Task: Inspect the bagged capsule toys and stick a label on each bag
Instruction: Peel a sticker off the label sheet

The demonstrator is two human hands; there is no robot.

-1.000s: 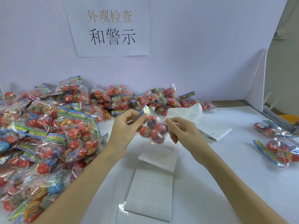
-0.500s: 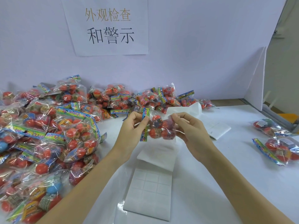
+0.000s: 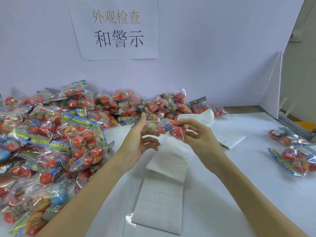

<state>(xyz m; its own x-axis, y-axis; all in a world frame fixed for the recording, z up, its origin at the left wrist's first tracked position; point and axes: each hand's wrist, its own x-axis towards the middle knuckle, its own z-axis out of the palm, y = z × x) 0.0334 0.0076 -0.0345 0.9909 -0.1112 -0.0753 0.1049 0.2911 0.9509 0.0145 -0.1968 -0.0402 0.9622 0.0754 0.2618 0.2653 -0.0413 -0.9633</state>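
Note:
A clear bag of red capsule toys (image 3: 172, 129) hangs in the air over the white table (image 3: 222, 194), blurred by motion. My right hand (image 3: 201, 139) grips its right end with thumb and fingers. My left hand (image 3: 136, 142) is turned palm-up at the bag's left end, which lies between the raised thumb and the curled fingers. Below the hands lies a white label sheet (image 3: 159, 202) with a grid of stickers, its top leaf folded back.
A big pile of bagged capsule toys (image 3: 68, 134) fills the left side and the back by the wall. Two bags (image 3: 294, 158) lie apart at the right. A second label sheet (image 3: 229, 135) lies behind my right hand. A paper sign (image 3: 116, 28) hangs on the wall.
Both hands have turned the bag over to lie level between them. My left hand has rolled palm-up and its thumb has lifted; the bag shifted slightly right.

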